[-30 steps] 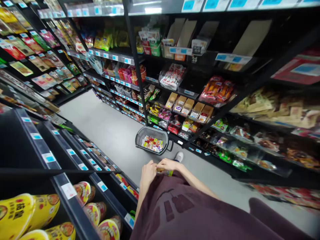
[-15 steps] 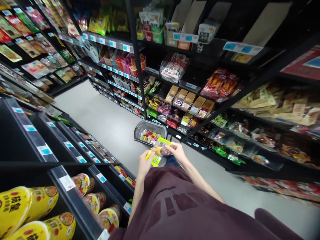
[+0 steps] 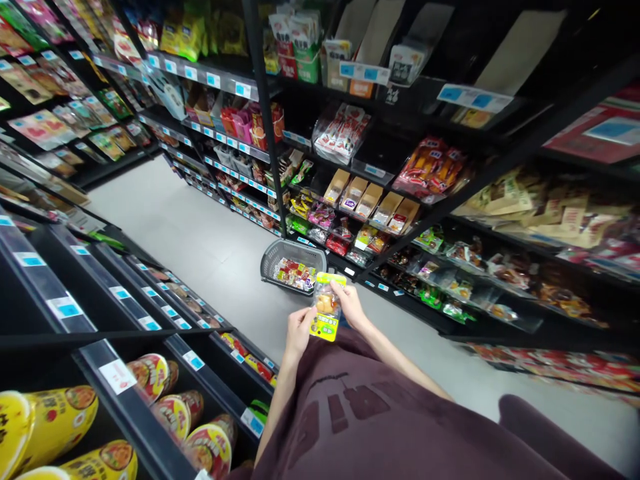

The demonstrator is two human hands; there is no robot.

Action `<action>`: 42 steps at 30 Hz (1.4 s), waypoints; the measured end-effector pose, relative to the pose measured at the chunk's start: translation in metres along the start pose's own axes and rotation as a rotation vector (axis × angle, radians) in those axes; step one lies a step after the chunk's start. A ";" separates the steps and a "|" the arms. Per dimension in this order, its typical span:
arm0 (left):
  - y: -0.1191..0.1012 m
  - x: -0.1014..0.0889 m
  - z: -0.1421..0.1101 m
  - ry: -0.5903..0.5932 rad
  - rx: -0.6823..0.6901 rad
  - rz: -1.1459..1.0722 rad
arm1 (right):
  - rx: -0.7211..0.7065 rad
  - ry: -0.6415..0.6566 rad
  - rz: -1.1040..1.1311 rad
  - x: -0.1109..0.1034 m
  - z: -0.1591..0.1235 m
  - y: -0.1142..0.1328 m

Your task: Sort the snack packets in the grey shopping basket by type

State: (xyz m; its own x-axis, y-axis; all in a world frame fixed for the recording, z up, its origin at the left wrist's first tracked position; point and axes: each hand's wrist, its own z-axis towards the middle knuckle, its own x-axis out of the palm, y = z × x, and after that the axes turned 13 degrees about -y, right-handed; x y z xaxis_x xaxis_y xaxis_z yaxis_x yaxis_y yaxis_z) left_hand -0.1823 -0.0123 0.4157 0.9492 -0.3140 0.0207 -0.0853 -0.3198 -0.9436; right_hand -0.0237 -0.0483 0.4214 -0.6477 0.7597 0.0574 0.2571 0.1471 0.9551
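Observation:
Between my hands is a snack packet (image 3: 327, 305), yellow at both ends with a clear middle that shows light brown pieces. My left hand (image 3: 301, 328) pinches its lower left edge. On the upper right edge, my right hand (image 3: 349, 303) grips it with the thumb on the front. The packet lies flat and faces me, in front of the dark maroon shirt. Just beyond it on the floor stands a grey shopping basket (image 3: 270, 263), partly covered by the packet, with several small colourful packets (image 3: 295, 272) inside.
Shelves of bagged snacks (image 3: 435, 167) rise ahead and to the right. Close on the left is a shelf with yellow instant noodle cups (image 3: 45, 423) and smaller cups (image 3: 173, 413). The grey aisle floor (image 3: 200, 247) runs away to the upper left.
The packet, crumpled and tilted half a second ago, is now spread flat with its front toward me. The view has shifted slightly, so the basket and shelves sit further left.

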 end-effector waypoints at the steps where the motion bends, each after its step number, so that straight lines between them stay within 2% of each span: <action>1: 0.000 0.000 0.001 -0.011 0.006 0.006 | -0.010 0.009 -0.012 0.000 0.000 0.001; 9: 0.002 0.002 0.001 -0.074 0.069 0.059 | -0.021 0.022 -0.005 -0.004 -0.001 -0.007; 14: 0.004 0.004 0.003 -0.166 0.067 -0.087 | -0.020 -0.136 0.045 -0.003 -0.002 -0.009; 16: 0.005 0.003 0.006 -0.231 0.047 -0.198 | 0.003 -0.148 0.088 -0.003 -0.005 -0.007; 19: 0.004 0.000 0.011 -0.376 0.020 -0.377 | 0.045 -0.075 0.081 -0.005 -0.011 -0.003; 21: 0.002 -0.002 0.013 -0.488 0.012 -0.452 | 0.018 0.009 -0.008 -0.008 -0.015 -0.001; 24: -0.001 0.002 0.012 -0.601 0.047 -0.476 | -0.062 0.302 -0.231 -0.013 -0.020 -0.001; 27: -0.002 0.009 0.006 -0.534 0.043 -0.431 | -0.054 0.621 -0.344 -0.014 -0.024 -0.003; 29: -0.003 0.014 0.002 -0.451 0.002 -0.392 | -0.032 0.682 -0.315 -0.014 -0.025 -0.006; 31: -0.004 0.017 -0.001 -0.377 -0.030 -0.368 | -0.012 0.636 -0.268 -0.014 -0.024 -0.010; 35: -0.003 0.014 0.000 -0.288 -0.052 -0.373 | 0.033 0.451 -0.186 -0.015 -0.017 -0.017; 38: -0.002 0.011 0.003 -0.287 -0.058 -0.337 | 0.079 0.361 -0.090 -0.016 -0.016 -0.019; 42: -0.005 0.010 0.003 -0.261 -0.020 -0.248 | 0.090 0.322 -0.026 -0.016 -0.019 -0.018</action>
State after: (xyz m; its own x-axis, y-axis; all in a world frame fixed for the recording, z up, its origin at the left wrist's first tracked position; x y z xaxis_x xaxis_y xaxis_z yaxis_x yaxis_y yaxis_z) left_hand -0.1716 -0.0111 0.4197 0.9869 0.0136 0.1608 0.1540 -0.3763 -0.9136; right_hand -0.0312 -0.0752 0.4091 -0.8446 0.5180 0.1356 0.2905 0.2306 0.9287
